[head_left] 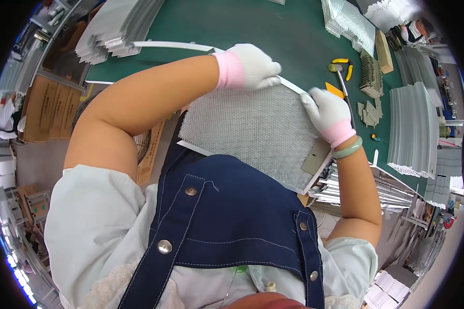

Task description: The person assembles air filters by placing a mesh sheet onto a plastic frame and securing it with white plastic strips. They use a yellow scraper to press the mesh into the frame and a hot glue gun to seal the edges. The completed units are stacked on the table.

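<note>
Two hands (251,67) (329,114), mesh panel (247,129) — toward apron (232,206)

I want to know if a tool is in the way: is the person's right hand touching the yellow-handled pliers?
Apart. The head view shows the pliers beyond the right hand, with green tabletop and the hammer's handle visible between them.

The mesh panel (247,129) looks to me like rough, silvery metal, w/ a smooth white strip (292,86) at its edge, metal or plastic, can't tell; L hand (252,68) & R hand (329,113) wear matt knit-cloth gloves. Apron's (232,211) matt navy cloth w/ shiny metal snaps (164,246). Counter (211,23) has a smooth green surface, w/ a bare-wood block (384,52), yellow plastic-look plier grips (349,72) & matt cardboard boxes (42,108) nearby.
</note>
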The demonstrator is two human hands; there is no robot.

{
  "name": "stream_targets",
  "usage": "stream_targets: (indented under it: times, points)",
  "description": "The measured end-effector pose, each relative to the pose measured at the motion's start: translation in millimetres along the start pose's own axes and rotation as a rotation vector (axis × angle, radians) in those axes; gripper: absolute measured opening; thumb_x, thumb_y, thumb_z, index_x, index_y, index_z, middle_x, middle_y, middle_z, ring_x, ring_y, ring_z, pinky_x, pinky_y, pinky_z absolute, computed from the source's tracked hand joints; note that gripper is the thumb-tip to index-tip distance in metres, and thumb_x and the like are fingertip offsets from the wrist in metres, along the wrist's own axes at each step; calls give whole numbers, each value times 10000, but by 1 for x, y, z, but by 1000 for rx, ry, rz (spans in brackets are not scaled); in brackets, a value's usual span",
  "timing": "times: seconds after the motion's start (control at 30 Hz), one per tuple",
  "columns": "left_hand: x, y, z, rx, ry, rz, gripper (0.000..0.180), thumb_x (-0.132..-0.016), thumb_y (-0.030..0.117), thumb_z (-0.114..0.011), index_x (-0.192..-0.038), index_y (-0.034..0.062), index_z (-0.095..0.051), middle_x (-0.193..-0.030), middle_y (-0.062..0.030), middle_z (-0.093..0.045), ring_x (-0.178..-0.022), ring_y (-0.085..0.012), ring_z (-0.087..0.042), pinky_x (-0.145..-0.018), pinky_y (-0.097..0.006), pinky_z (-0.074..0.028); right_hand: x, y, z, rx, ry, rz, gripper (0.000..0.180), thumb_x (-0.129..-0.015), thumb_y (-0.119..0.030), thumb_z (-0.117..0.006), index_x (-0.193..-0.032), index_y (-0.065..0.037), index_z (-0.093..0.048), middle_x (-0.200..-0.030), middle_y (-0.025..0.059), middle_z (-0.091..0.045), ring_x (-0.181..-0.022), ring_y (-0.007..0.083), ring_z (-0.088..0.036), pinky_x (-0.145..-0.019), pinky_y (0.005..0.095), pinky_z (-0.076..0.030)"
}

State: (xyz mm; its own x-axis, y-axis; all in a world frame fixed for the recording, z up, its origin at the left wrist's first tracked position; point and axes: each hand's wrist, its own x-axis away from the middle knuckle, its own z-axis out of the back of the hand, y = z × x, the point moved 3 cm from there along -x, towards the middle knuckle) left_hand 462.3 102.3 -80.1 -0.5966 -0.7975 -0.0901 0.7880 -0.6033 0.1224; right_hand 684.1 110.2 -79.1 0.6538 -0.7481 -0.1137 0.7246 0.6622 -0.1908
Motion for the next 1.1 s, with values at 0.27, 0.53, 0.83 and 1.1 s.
stream_targets:
  times: [0.27,0.53,0.83,1.1]
  points:
    - [6,-13,29,285,-322,172,334,-995,344,-522,-1121,66,-657,-962,-145,-685,-923,-302,-655,-852,-415,-497,-25,-23,-12,-235,-1,40,338,-986,-365,-530,-942,-54,-655,-794,176,-641,-813,380,-633,-726,446,-492]
    - [41,-32,16,153,-78,-4,173,-945,234,-540,-936,82,-622,-810,-117,-652,-776,-329,-629,-710,-425,-500,-38,-35,-15,-200,-176,-11,387,-999,-412,-488,-952,-58,-636,-793,167,-650,-810,377,-643,-723,462,-502]
    - [66,-58,6,225,-138,172,212,-971,240,-520,-1002,53,-615,-868,-165,-650,-859,-344,-640,-779,-430,-502,-36,-38,-24,-122,-166,-14,376,-991,-399,-500,-949,-56,-648,-851,172,-678,-848,374,-652,-752,458,-510]
    - [68,-56,30,409,-404,328,325,-993,308,-500,-1125,38,-625,-965,-143,-661,-926,-263,-629,-866,-377,-490,-66,-75,-28,-359,-285,-114,379,-991,-382,-496,-1062,-58,-679,-946,176,-699,-933,351,-661,-840,424,-506]
